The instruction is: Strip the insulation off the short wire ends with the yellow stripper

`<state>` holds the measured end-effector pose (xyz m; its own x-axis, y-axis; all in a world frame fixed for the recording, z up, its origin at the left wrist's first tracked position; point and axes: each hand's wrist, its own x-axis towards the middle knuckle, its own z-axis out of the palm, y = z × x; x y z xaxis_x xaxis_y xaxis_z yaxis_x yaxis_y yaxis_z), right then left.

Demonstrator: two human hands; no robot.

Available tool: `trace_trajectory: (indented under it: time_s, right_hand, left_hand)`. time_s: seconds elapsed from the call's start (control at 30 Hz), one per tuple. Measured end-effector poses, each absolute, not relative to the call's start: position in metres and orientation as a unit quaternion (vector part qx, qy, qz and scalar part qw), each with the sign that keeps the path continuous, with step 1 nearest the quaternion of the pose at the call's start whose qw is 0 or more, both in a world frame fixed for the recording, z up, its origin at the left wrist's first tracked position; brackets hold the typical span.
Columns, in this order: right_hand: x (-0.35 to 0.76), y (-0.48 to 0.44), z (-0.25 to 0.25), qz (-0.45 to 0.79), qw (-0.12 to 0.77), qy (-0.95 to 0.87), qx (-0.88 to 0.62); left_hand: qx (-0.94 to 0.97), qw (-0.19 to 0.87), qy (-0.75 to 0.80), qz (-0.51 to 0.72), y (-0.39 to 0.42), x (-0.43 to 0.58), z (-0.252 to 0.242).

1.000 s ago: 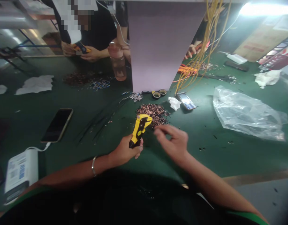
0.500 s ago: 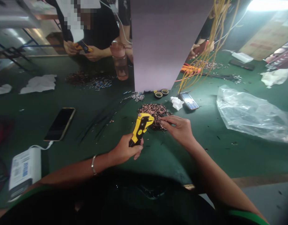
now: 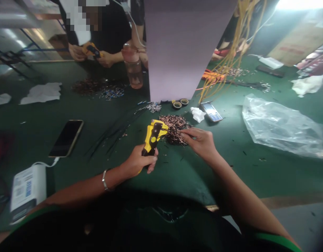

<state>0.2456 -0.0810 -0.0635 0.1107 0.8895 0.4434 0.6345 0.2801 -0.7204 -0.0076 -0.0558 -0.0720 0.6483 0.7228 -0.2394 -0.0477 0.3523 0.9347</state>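
Note:
My left hand (image 3: 140,159) is wrapped around the handle of a yellow and black wire stripper (image 3: 154,137), whose jaws point up and to the right. To its right, my right hand (image 3: 199,138) is pinched, thumb against forefinger; anything between the fingertips is too small to make out. Behind the two hands lies a heap of short copper-coloured wire pieces (image 3: 176,122). The stripper's head overlaps the heap's left edge in view, and my right fingertips are over its right side.
Two tape rolls (image 3: 177,104), a crumpled tissue (image 3: 197,114) and a keypad phone (image 3: 211,112) lie beyond the heap, by a tall pale panel (image 3: 182,49). A smartphone (image 3: 66,138) cabled to a white power bank (image 3: 28,189) is left; a plastic bag (image 3: 279,127) is right. A co-worker's hands (image 3: 106,59) hold a tool opposite.
The wire stripper in my left hand has shifted slightly left and up, and its head is more upright. My right hand stays pinched in nearly the same place.

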Motion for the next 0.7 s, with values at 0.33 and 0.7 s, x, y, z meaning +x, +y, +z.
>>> trace_trajectory:
  time_s: [0.33,0.7]
  right_hand:
    - [0.244,-0.086,-0.067,0.121,0.442,-0.674,-0.580]
    - [0.217,-0.105,-0.051,0.104,0.356,-0.782,-0.500]
  left_hand:
    - [0.444,0.785,0.297,0.313,-0.042,-0.008,-0.067]
    - [0.580,0.668,0.331,0.328,-0.031,-0.013,-0.066]
